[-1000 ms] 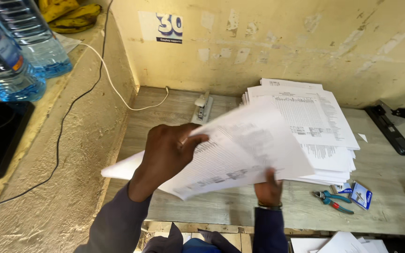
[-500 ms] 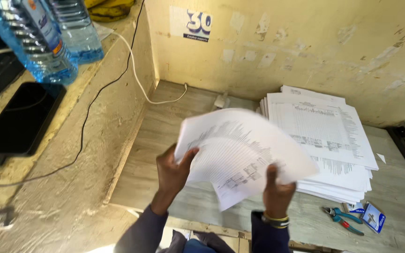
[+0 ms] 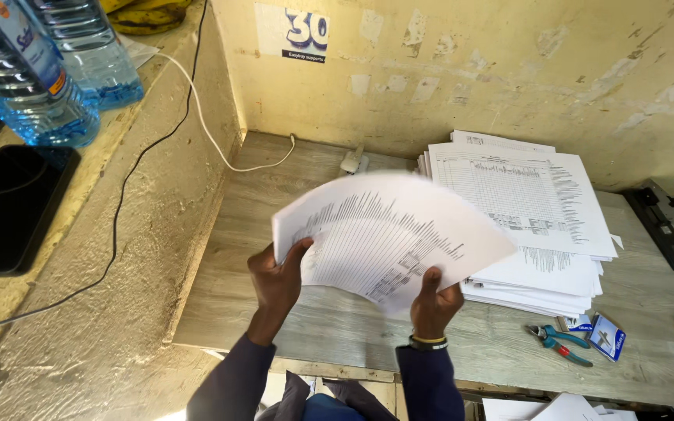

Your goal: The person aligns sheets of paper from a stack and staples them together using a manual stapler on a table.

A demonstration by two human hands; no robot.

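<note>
Lowered since before, one fanned sheaf (image 3: pixel 388 234) stays gripped by left hand (image 3: pixel 277 279) and right hand (image 3: pixel 436 300).

Sheaf (image 3: pixel 388 234) blurred, print unreadable; it hides most fingers of both hands. Bottles (image 3: pixel 37 66) cut by top edge. Pliers (image 3: pixel 559 343), possibly cutters.

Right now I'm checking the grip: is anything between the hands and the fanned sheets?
Nothing visible. The left hand and right hand both grip the fanned sheets directly, held above the wooden table.
</note>
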